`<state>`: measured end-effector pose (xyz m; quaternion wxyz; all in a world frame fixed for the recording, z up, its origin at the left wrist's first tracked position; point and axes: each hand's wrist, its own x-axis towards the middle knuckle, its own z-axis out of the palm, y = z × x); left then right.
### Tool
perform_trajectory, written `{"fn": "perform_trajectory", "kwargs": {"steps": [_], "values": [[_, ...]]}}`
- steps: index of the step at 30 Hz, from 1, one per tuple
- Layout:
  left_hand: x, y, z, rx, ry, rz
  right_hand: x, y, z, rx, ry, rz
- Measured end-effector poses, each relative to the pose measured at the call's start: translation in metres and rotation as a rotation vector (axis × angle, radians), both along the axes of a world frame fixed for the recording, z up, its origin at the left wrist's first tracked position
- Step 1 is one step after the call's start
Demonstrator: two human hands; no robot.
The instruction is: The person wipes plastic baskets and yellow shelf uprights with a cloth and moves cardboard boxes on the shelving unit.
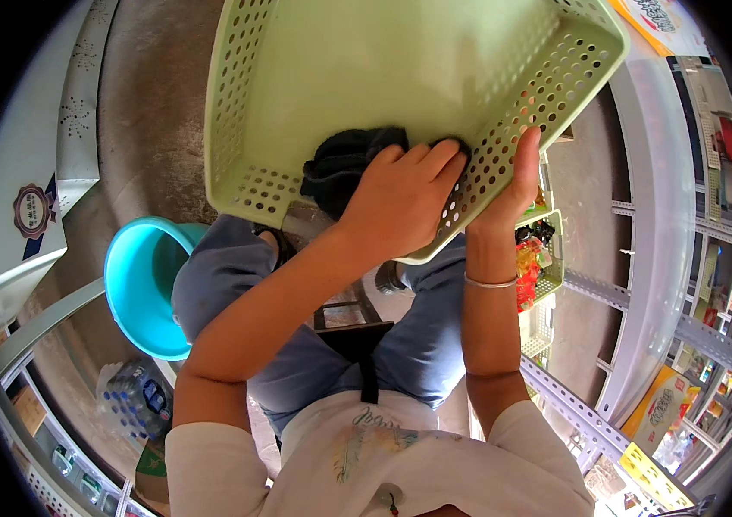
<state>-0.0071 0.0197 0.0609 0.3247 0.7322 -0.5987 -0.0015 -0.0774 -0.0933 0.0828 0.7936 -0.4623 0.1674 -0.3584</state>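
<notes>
A light green perforated plastic basket (366, 77) is tilted in front of me above my knees, its inside facing up. My left hand (398, 200) presses a dark cloth (346, 161) into the near right corner of the basket, where the side walls meet. Bunched folds of the cloth stick out left of my fingers. At the right wall my right hand (515, 181) holds the basket from outside, thumb pointing up along the wall. Its other fingers are hidden behind the basket.
A turquoise bucket (149, 287) stands beside my left knee. Shrink-wrapped bottles (136, 394) sit behind it. On my right are green baskets with packaged goods (531, 271) and metal shelving (573, 394). A white cabinet (23, 161) stands at the left.
</notes>
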Motion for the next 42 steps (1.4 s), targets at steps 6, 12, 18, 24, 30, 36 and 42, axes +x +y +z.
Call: {"fn": "perform_trajectory", "kwargs": {"steps": [6, 12, 18, 24, 30, 36, 42], "values": [[0.011, 0.011, -0.011, 0.203, -0.038, 0.008, -0.001, 0.003, -0.006, -0.004, 0.088, 0.016], [0.081, 0.028, 0.014, -0.164, 0.02, 0.38, -0.008, -0.004, 0.002, -0.038, 0.075, 0.044], [0.11, 0.017, 0.016, -0.458, -0.065, 0.544, -0.021, -0.008, -0.011, -0.051, 0.058, 0.081], [0.118, -0.005, 0.023, -0.52, -0.069, 0.67, -0.024, -0.001, -0.014, -0.079, 0.153, 0.148], [0.124, -0.014, 0.039, -0.536, -0.114, 0.646, -0.021, 0.01, 0.001, -0.187, 0.226, 0.162], [0.088, -0.039, 0.068, -0.434, -0.103, 0.616, -0.029, 0.004, -0.001, -0.162, 0.258, 0.2], [0.068, -0.049, 0.081, -0.458, -0.135, 0.472, -0.024, 0.002, -0.001, -0.229, 0.282, 0.23]]}}
